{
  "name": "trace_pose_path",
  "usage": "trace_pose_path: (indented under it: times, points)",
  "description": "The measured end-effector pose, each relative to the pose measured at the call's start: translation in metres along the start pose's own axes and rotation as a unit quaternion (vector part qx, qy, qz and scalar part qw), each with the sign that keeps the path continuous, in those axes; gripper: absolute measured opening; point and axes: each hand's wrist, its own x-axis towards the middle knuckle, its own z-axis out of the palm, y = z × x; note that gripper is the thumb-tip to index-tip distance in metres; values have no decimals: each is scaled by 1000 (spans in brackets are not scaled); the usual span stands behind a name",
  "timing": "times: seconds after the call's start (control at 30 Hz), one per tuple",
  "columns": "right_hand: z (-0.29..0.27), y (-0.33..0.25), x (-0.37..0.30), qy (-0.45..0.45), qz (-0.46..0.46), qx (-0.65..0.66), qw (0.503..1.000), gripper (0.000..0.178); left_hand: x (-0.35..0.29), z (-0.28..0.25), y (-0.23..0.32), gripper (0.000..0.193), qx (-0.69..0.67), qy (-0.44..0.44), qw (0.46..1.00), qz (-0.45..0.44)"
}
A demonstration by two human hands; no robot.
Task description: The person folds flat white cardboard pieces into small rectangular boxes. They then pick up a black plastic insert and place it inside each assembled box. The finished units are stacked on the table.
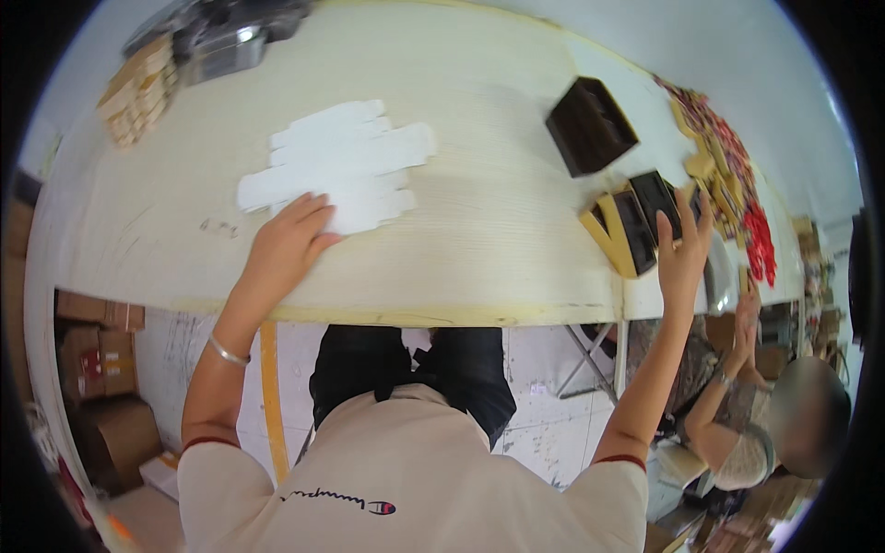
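Flat white strips (346, 157) lie overlapped in a loose patch on the left half of the table. My left hand (293, 235) rests at their near edge, fingertips on the white pieces and thumb apart. Off to the right, my right hand (684, 244) reaches over a group of small dark-and-yellow boxes (631, 221), its fingers spread. A black box (656, 203) sits just by its thumb. Whether those fingers touch the boxes, I cannot tell. Behind this group stands a larger dark brown box (591, 126) with dividers.
Yellow and red small packets (728, 175) are heaped along the right edge. Clear plastic containers (226, 55) and a bundle of light wooden pieces (138, 88) occupy the far left corner. A co-worker (747, 405) sits at the right, hands near the table end.
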Motion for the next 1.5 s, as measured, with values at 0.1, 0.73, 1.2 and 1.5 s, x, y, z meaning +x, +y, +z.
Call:
trace_pose_path:
  times: [0.1,0.73,1.2,1.5]
  points:
    - [2,-53,-5,-3,-12,139,990,30,8,-14,3,24,-44,-33,998,-33]
    - [-5,-88,-100,-30,-68,46,996,71,0,43,121,18,-77,8,967,244]
    - [106,66,-23,-77,2,51,996,53,10,46,129,16,-92,13,973,212]
    - [3,-67,-97,-85,-115,348,926,58,16,33,131,10,-248,-79,956,136]
